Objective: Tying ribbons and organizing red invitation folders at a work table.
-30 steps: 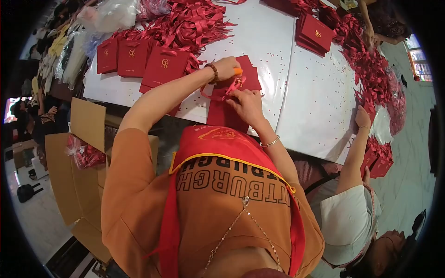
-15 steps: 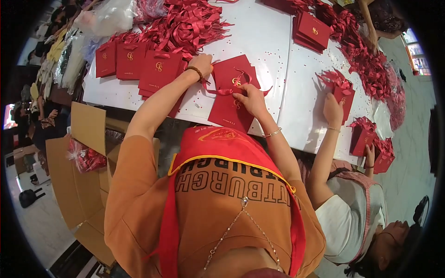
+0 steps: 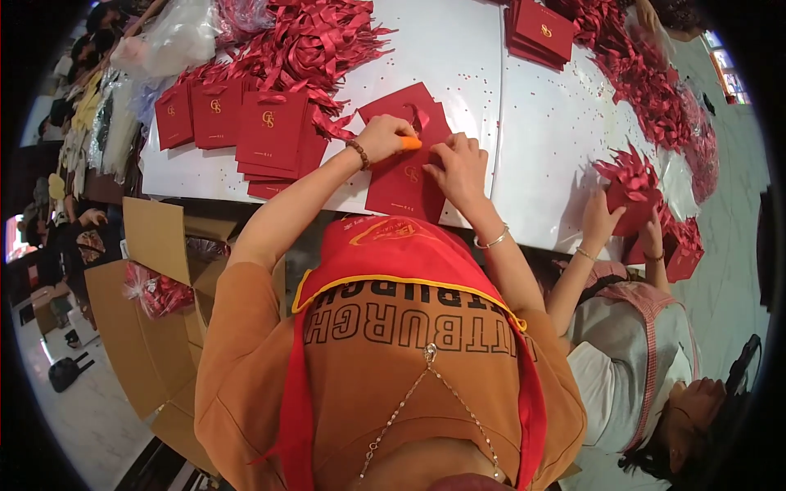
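Note:
A flat red paper bag (image 3: 401, 195) with gold print lies in front of me, overlapping another red bag (image 3: 393, 102) behind it. My left hand (image 3: 386, 139) bends over their overlap, fingers closed; something orange (image 3: 411, 143) shows at its fingertips, a finger cover or small tool, I cannot tell which. Close to its right, my right hand (image 3: 460, 169) has its fingers bent together just above the front bag's right edge. What either hand pinches is hidden. A loop of red ribbon (image 3: 419, 119) stands up beyond the fingertips.
Left on the white table (image 3: 327, 176) are stacked red bags (image 3: 272, 131) below a heap of red ribbons (image 3: 319, 49). More bags (image 3: 540, 34) lie far right. A co-worker's hands (image 3: 602, 217) hold a ribboned bag at right. An open cardboard box (image 3: 155, 327) stands lower left.
My left hand has moved right, beside my right hand. The ribbon stretched between them is now mostly out of sight. The co-worker's bag has come nearer their body, with both hands at it.

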`<control>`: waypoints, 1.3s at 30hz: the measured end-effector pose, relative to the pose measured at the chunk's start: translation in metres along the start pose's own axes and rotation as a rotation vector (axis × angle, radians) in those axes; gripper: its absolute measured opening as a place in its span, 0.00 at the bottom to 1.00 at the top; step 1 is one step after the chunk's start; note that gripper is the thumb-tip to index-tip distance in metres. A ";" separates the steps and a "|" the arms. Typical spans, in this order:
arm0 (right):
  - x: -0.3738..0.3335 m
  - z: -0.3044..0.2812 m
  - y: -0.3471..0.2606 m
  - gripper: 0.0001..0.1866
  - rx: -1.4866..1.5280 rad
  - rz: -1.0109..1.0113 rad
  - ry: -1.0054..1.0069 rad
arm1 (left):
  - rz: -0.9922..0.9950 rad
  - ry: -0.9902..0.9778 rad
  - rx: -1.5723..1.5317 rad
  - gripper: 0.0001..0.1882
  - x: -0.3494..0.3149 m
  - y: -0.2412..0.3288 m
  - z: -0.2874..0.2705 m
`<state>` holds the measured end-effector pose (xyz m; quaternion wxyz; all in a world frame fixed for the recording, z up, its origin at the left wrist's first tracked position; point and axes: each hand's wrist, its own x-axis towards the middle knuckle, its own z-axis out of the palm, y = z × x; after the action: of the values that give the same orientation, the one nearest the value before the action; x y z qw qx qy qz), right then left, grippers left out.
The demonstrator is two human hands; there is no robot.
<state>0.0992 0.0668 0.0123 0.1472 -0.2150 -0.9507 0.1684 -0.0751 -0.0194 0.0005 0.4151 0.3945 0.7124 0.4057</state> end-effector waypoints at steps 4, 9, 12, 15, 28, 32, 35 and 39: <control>-0.007 -0.003 0.009 0.16 0.413 0.238 -0.119 | -0.011 0.064 -0.076 0.06 0.000 -0.001 0.003; -0.010 0.007 0.025 0.17 0.542 0.377 -0.156 | -0.034 0.126 -0.293 0.10 -0.001 0.002 0.013; -0.010 0.011 0.033 0.17 0.633 0.456 -0.199 | -0.053 0.013 -0.221 0.11 -0.009 0.004 0.022; -0.009 0.006 0.031 0.16 0.672 0.489 -0.216 | 0.023 0.009 0.034 0.11 -0.019 0.010 0.038; -0.007 0.004 0.029 0.14 0.608 0.423 -0.183 | 0.430 0.253 0.572 0.04 -0.027 0.005 0.063; -0.006 0.000 0.029 0.13 0.716 0.495 -0.252 | 0.513 0.282 0.680 0.04 -0.025 0.000 0.064; -0.006 0.001 0.030 0.12 0.776 0.478 -0.263 | 0.519 0.275 0.642 0.04 -0.025 -0.004 0.063; -0.008 0.008 0.034 0.10 0.843 0.489 -0.242 | 0.540 0.305 0.591 0.04 -0.023 -0.009 0.066</control>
<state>0.1154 0.0899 -0.0091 0.0663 -0.3320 -0.7320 0.5912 -0.0097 -0.0267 -0.0233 0.0528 0.6042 0.7225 0.3317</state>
